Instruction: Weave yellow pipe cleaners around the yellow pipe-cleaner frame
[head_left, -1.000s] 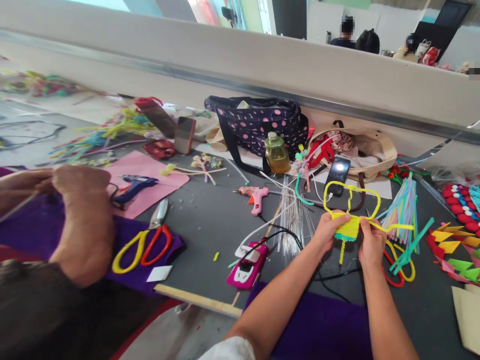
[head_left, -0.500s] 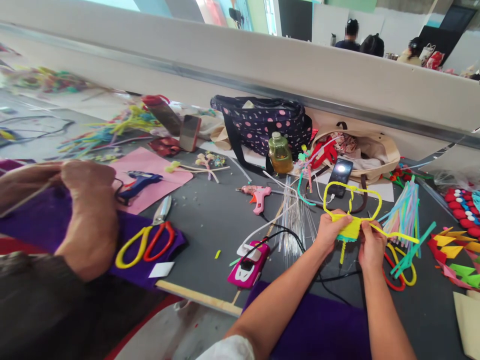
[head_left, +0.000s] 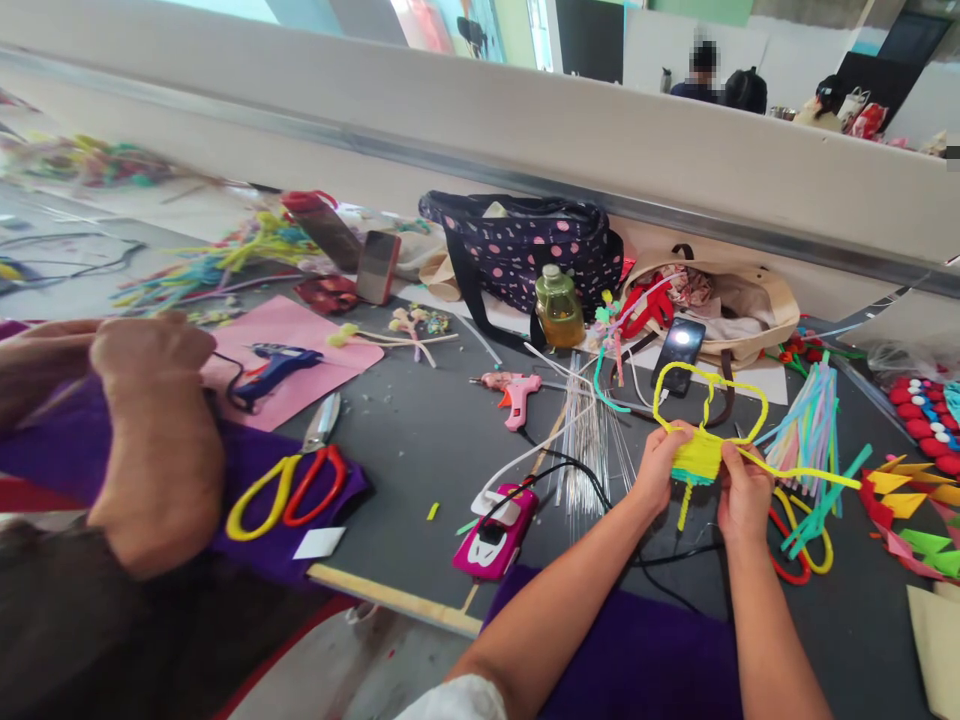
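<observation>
Head view, looking down, near table [head_left: 420, 440]

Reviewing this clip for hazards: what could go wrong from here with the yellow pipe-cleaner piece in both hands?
1. The left hand and right hand grip the yellow pipe-cleaner weave; its loose yellow tail reaches over the bundle of pastel pipe cleaners and might snag it.
2. The black cable lies just under the wrists; a forearm could drag it.
3. The pink glue gun lies close by; if hot, it could burn.
</observation>
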